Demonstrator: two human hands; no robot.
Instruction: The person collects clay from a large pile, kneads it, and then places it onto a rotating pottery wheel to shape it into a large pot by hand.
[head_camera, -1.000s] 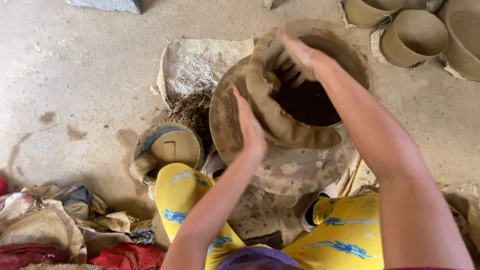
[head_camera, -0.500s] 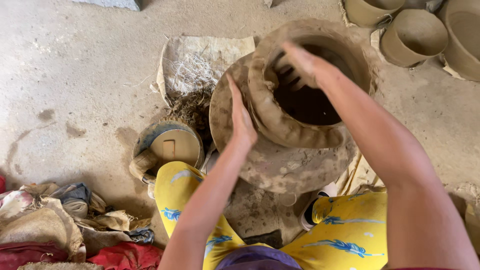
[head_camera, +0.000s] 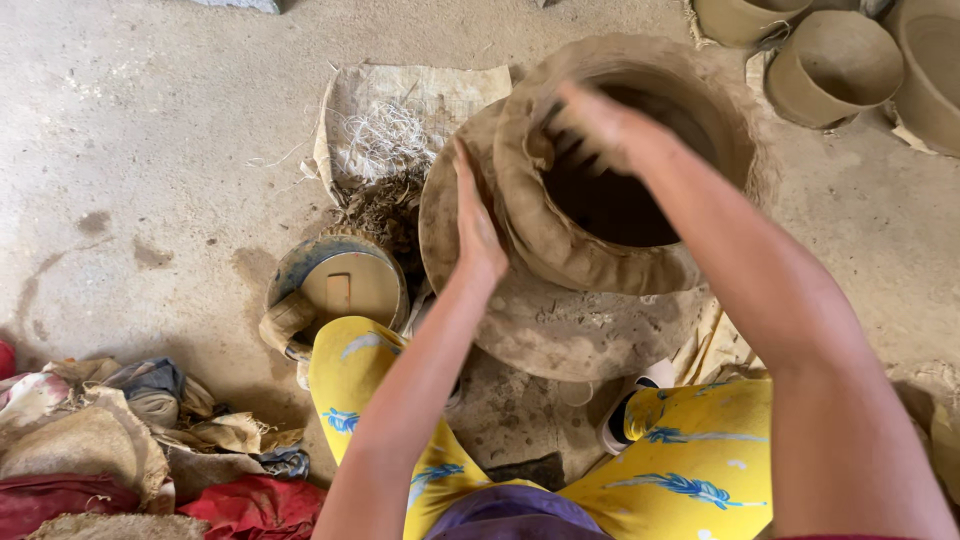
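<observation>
A large unfired clay pot (head_camera: 590, 250) sits on a round clay-caked turning slab (head_camera: 560, 330) on the dusty floor (head_camera: 150, 150), just in front of the person's knees in yellow patterned trousers (head_camera: 690, 470). The left hand (head_camera: 475, 225) lies flat against the pot's outer wall, fingers pressed together and pointing upward, seemingly to brace the soft clay from outside. The right hand (head_camera: 590, 125) reaches over the rim with fingers spread and curled down into the dark opening, apparently pushing from within so that the wall is squeezed between both palms. To the left, near the knee, stands a small round bowl (head_camera: 340, 285) of pale slip, kept within easy reach. Finished pots (head_camera: 830, 65) wait at the upper right, well apart; crumpled rags (head_camera: 110, 440) lie at the lower left
</observation>
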